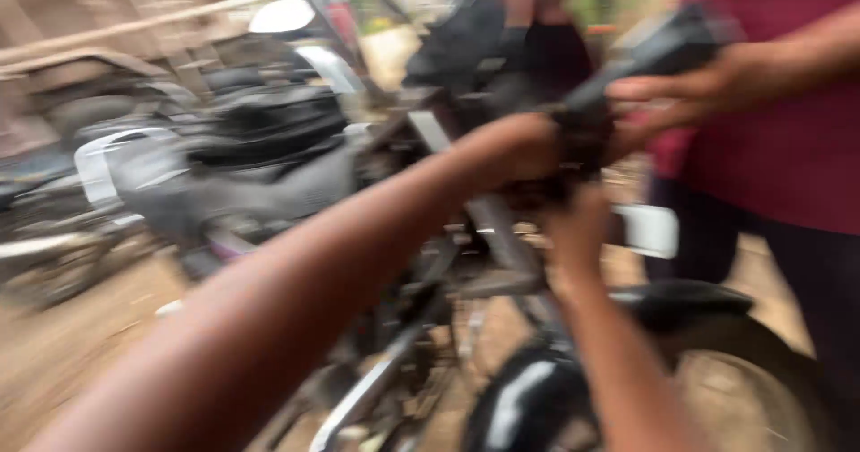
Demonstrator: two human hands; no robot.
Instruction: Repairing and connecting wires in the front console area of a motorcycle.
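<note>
The view is badly blurred. My left hand [515, 147] reaches forward from the lower left and rests against a dark part [582, 134] near the handlebar of a motorcycle [484, 264]. My right hand [573, 228] comes up from the bottom right and touches the same area from below. Whether either hand grips anything is too smeared to tell. Another person in a maroon shirt [779, 120] stands at the right, with one hand [708, 89] on the black handlebar grip [658, 49].
The motorcycle's front wheel [743, 380] and black mudguard [681, 301] are at the lower right. Another motorcycle [233, 165] is parked at the left on bare dirt [63, 344]. Wooden structures [116, 31] stand behind.
</note>
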